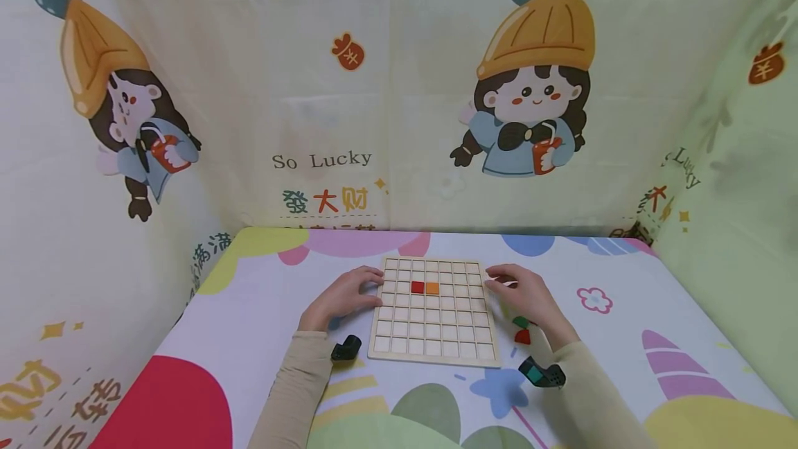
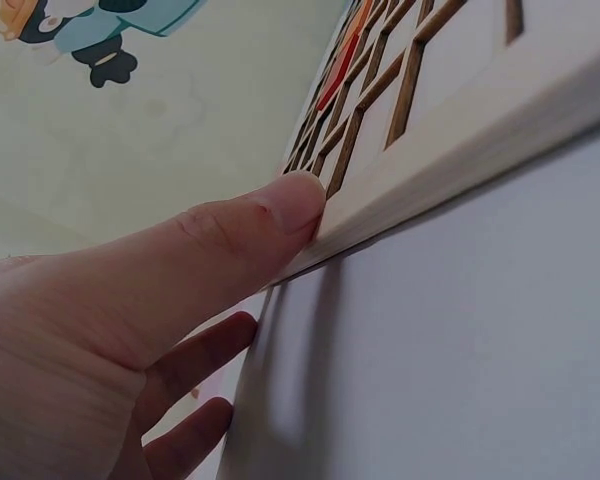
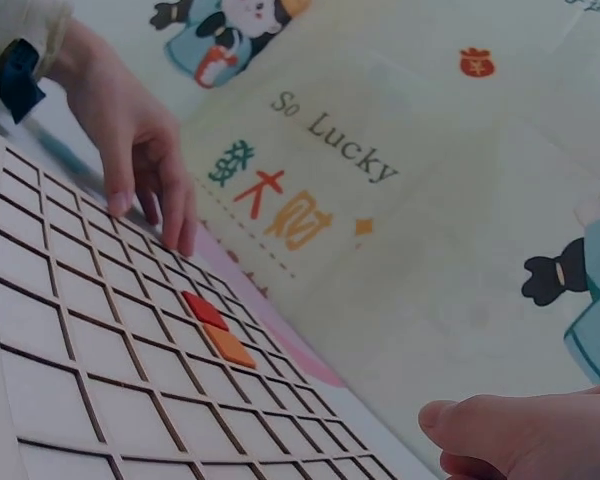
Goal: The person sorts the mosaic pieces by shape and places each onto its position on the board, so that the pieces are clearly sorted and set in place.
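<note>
A wooden grid board (image 1: 434, 360) lies on the table, its square cells edged in dark lines. Side by side in its upper half sit a red square tile (image 1: 418, 287) and an orange square tile (image 1: 432, 288). My left hand (image 1: 346, 294) is at the board's left edge. In the left wrist view its thumb (image 2: 295, 200) touches the frame, with two fingers stretched out below. My right hand (image 1: 524, 291) is by the upper right edge, fingers loosely bent towards the board; in the right wrist view only part of this hand (image 3: 530, 435) shows at the lower right.
Small green (image 1: 520, 322) and red (image 1: 522, 337) shapes show on the patterned tablecloth (image 1: 598, 366) under the right wrist. Both wrists carry small dark devices. A printed cloth wall (image 1: 424, 109) rises behind the table, with more cloth at both sides.
</note>
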Demonstrator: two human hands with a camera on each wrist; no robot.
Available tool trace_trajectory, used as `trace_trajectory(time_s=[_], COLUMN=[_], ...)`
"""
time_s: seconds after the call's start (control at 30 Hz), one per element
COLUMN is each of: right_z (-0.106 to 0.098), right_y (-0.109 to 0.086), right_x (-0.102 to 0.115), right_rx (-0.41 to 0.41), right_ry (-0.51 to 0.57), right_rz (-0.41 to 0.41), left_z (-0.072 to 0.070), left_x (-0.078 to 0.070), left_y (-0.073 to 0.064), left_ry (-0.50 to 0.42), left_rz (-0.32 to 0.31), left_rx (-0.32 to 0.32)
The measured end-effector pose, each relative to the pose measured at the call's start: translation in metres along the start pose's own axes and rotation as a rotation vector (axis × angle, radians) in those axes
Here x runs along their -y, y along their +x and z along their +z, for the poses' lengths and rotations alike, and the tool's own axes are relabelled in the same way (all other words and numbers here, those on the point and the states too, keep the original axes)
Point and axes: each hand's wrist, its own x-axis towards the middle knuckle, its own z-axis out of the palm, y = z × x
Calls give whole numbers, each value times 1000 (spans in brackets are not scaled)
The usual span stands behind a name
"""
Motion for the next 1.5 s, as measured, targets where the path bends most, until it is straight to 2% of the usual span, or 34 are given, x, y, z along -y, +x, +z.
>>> trace_trajectory(time_s=[0.23, 0.77, 1.2, 1.5], right_z=[-16, -44, -61, -66], right_y=[-9, -26, -43, -48], right_x=[-10, -36, -56, -62], right_rx=[-7, 47, 83, 91], right_ry=[-7, -27, -59, -68], right_rz=[15, 272, 261, 222], left_z=[-1, -1, -1, 0], left_x=[-1, -1, -1, 0], left_y=[0, 1, 0, 1], left_ry=[-9, 12, 7, 2], left_rz=[-3, -4, -12, -12], left_rx=[-2, -2, -2, -2])
